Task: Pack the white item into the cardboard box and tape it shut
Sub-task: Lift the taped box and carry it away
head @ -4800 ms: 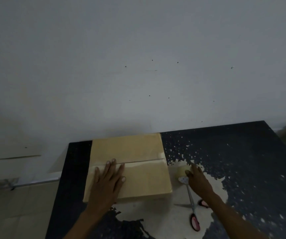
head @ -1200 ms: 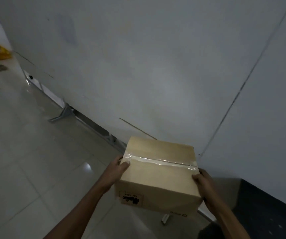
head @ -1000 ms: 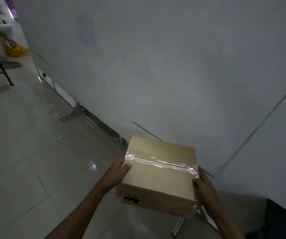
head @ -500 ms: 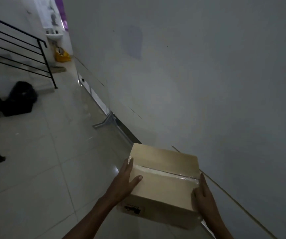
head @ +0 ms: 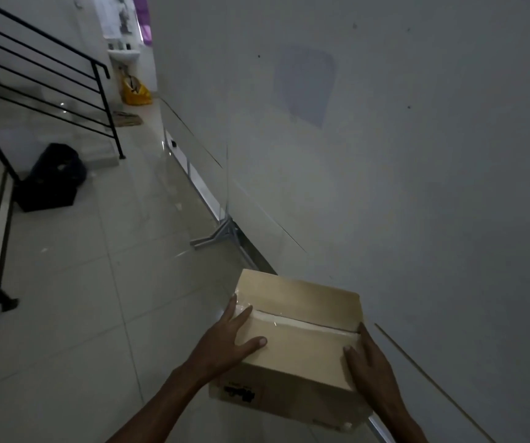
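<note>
Carrying the taped cardboard box (head: 299,353) at lower centre of frame, pressed between left hand (head: 228,343) and right hand (head: 369,362), fingers flat on its sides, thumbs on top; that pressure-only hold could slip, dropping it onto the tiled floor (head: 81,298).

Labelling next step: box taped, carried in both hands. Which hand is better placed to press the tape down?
Left, probably. The left hand has fingers on the end of the tape at the left edge of the cardboard box, thumb on top. The right hand holds the near right corner.
</note>
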Tool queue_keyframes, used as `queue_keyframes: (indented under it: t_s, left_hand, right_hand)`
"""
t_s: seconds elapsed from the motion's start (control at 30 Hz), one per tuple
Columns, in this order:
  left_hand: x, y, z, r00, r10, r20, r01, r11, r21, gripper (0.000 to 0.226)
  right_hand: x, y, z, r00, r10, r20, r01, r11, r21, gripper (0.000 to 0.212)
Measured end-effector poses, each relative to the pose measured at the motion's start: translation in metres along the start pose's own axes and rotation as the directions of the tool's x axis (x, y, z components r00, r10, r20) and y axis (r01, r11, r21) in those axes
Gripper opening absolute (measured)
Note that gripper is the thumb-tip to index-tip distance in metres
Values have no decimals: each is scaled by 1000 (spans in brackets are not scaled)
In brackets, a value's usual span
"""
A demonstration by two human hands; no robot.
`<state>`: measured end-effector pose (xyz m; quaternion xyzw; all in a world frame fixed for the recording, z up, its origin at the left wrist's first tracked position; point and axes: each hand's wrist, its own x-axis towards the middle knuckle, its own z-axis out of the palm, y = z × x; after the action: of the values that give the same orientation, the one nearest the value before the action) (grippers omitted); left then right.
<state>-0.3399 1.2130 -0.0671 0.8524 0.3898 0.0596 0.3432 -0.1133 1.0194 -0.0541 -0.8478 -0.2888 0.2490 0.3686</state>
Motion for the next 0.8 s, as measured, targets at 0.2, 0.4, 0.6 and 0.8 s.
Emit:
queue_keyframes:
  t_s: [0.2,0.4,0.6,0.8]
  left_hand:
    - [80,-75,-82,996,44,79,-45,999,10,111]
    - [153,-132,-148,980,116,160,-128,989,68,87]
    - [231,-176,-176,963,158,220,-172,984,45,91]
    - [343,-209,-177,923,156,351,-178,983,34,100]
  right_hand:
    - [56,-65,87,994,48,-97,-44,998,46,61]
    - [98,-120,156,976,114,-186,-94,989,115,58]
    - [149,-148,203,957,157,-245,-110,975,193,59]
    - [232,-147,250,922,249,-297,-171,949,263,59]
